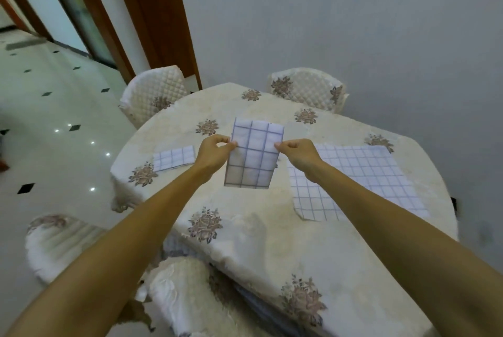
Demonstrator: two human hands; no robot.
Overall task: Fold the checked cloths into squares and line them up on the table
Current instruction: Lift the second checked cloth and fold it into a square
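I'm watching left hand (213, 153) and right hand (298, 155) pinching opposite side edges of folded checked cloth (253, 157), holding it above counter (272, 241). Small folded square (174, 158) lying left; spread cloth (359, 181) lying flat right.

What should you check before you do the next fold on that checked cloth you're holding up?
1. Left hand pinches the held cloth by its left edge: ok.
2. Right hand pinches its right edge: ok.
3. The held cloth is square: not ok, taller than wide.
4. Its layers line up behind: cannot tell.
5. Bare table beside the folded cloth for the row: ok.
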